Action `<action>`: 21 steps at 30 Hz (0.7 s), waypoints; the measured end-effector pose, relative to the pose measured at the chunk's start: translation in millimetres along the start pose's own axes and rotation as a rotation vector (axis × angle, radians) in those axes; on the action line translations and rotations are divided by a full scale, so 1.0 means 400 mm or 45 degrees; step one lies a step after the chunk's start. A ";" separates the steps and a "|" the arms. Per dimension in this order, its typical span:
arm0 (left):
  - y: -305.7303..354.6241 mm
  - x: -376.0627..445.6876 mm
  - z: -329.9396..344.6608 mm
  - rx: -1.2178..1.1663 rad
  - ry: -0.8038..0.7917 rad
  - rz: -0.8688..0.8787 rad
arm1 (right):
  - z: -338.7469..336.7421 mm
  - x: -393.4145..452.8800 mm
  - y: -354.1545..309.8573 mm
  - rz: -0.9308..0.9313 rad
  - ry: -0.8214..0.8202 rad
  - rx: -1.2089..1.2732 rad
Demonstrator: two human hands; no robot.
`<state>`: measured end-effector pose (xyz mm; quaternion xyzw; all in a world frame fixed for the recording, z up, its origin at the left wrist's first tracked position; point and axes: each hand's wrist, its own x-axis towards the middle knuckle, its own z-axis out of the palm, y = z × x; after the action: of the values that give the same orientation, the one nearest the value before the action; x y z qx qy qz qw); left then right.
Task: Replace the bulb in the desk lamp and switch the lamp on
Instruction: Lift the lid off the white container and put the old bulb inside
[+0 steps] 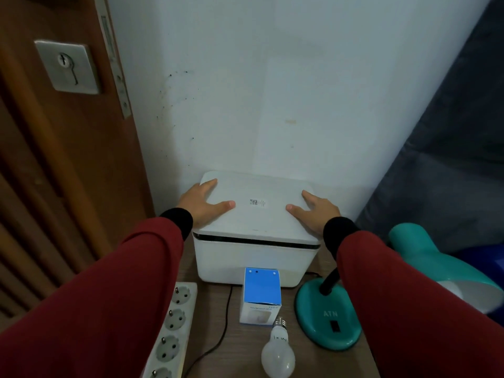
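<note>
Both hands lie flat on the white box's lid (pixel 256 211), left hand (pixel 203 204) and right hand (pixel 313 211) with fingers spread wide, holding nothing; the loose bulb (pixel 278 350) lies on the table (pixel 234 334) near the teal lamp's base (pixel 327 320); the lamp's shade (pixel 447 266) is cut off at the right edge, its neck partly behind a sleeve; a power strip (pixel 171 331) runs off the bottom; the small blue box's (pixel 261 293) lettering is too small to read.
</note>
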<state>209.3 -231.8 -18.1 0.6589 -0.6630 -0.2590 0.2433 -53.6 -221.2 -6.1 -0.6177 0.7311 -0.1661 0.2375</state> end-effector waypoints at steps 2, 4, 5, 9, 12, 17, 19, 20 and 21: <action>0.014 -0.009 -0.018 -0.003 0.016 -0.002 | -0.019 -0.010 -0.015 -0.015 0.024 -0.023; 0.027 -0.029 -0.038 0.010 0.024 -0.002 | -0.036 -0.029 -0.029 -0.029 0.032 -0.041; 0.034 -0.044 -0.047 0.029 0.027 0.002 | -0.043 -0.045 -0.035 -0.032 0.038 -0.042; 0.057 -0.133 -0.079 0.080 0.043 0.020 | -0.059 -0.135 -0.041 -0.052 0.056 -0.030; 0.064 -0.224 -0.088 0.096 0.039 0.023 | -0.053 -0.228 -0.031 -0.063 0.086 -0.048; 0.044 -0.401 -0.052 0.121 0.025 -0.005 | -0.014 -0.402 0.021 -0.039 0.078 -0.076; 0.031 -0.470 -0.030 0.157 -0.005 -0.015 | 0.007 -0.473 0.052 -0.021 0.072 -0.100; 0.024 -0.505 -0.017 0.186 -0.017 -0.015 | 0.019 -0.507 0.068 -0.011 0.072 -0.101; 0.016 -0.539 -0.003 0.219 -0.025 -0.013 | 0.033 -0.542 0.085 0.000 0.072 -0.088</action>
<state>208.2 -16.2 -8.8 0.6781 -0.6818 -0.2088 0.1781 -47.5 -1.4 -4.6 -0.6205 0.7429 -0.1582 0.1952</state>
